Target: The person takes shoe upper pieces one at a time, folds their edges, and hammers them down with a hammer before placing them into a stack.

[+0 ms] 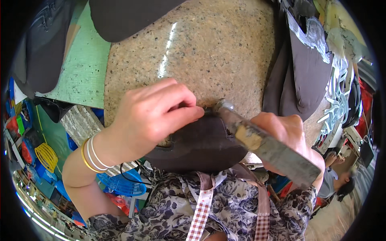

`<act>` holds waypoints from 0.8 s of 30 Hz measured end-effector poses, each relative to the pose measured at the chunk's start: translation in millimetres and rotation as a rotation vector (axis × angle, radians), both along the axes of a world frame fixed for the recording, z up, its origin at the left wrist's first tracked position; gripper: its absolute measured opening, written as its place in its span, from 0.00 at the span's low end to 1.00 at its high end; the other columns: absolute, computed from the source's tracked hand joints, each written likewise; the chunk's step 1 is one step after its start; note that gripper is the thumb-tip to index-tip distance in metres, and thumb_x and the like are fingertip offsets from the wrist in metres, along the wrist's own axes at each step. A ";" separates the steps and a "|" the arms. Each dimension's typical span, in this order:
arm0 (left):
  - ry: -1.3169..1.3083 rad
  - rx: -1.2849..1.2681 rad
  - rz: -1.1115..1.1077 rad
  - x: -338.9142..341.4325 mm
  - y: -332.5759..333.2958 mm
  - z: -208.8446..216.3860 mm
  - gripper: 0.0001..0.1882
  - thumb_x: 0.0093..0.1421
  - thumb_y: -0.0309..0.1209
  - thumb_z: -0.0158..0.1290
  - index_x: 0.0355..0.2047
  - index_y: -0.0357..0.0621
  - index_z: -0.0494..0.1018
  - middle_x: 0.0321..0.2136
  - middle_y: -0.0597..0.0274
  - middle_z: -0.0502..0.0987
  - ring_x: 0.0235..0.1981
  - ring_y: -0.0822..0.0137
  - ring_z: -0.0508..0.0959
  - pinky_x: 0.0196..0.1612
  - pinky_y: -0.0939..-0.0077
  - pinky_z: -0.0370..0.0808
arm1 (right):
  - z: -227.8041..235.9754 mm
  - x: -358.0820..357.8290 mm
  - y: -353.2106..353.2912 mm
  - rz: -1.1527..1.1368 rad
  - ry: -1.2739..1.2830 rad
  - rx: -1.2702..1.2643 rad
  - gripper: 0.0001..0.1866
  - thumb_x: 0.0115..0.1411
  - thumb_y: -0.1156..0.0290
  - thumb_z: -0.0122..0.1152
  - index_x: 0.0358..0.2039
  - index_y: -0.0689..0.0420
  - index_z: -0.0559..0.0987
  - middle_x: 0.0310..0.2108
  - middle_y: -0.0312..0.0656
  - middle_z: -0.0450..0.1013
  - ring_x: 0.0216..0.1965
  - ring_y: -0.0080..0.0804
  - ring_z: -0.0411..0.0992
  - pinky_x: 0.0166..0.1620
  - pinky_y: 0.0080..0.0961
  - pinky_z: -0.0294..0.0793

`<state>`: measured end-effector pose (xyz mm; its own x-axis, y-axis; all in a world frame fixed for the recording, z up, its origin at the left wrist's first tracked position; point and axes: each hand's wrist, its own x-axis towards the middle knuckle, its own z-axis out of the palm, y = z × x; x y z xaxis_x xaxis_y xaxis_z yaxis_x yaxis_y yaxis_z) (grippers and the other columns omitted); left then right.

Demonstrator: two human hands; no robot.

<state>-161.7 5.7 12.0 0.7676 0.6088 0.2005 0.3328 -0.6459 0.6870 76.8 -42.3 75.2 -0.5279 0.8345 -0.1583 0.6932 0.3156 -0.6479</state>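
Note:
A dark brown leather-like piece with cut-outs lies at the near edge of a speckled stone slab, close to my body. My left hand pinches its far edge between thumb and bent forefinger. In my right hand is a hammer with a long, worn metal head. The rounded striking end sits at the piece's far edge, just right of my left fingertips; whether it touches is unclear. Wood shows in the head's eye, and the head hides most of the handle and part of my right fingers.
Stacked dark pieces lie at the slab's right, beside tangled pale strips. Another dark piece covers the far left. More dark pieces rest on a green board. Below stand yellow and blue baskets. Someone sits at right.

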 end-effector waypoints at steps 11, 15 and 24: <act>-0.113 -0.029 -0.067 10.1 3.1 18.7 0.05 0.46 0.25 0.57 0.25 0.41 0.72 0.23 0.64 0.70 0.25 0.65 0.73 0.24 0.74 0.70 | 20.5 23.5 -23.2 -0.168 -0.153 0.050 0.16 0.49 0.65 0.68 0.37 0.56 0.75 0.25 0.41 0.75 0.23 0.32 0.71 0.27 0.27 0.69; -0.153 -0.057 -0.220 25.2 9.5 -3.7 0.06 0.47 0.26 0.56 0.25 0.41 0.70 0.25 0.63 0.69 0.27 0.64 0.72 0.25 0.73 0.70 | 33.8 29.8 -40.8 -0.693 0.189 -0.051 0.16 0.50 0.66 0.67 0.35 0.61 0.75 0.24 0.40 0.74 0.24 0.30 0.73 0.27 0.28 0.71; -0.050 -0.045 -0.187 27.9 7.7 3.1 0.11 0.45 0.22 0.57 0.32 0.40 0.74 0.26 0.62 0.70 0.26 0.65 0.72 0.26 0.75 0.71 | 2.1 24.1 -28.9 -0.079 0.004 -0.142 0.10 0.45 0.73 0.65 0.28 0.57 0.73 0.15 0.39 0.70 0.14 0.36 0.69 0.18 0.31 0.65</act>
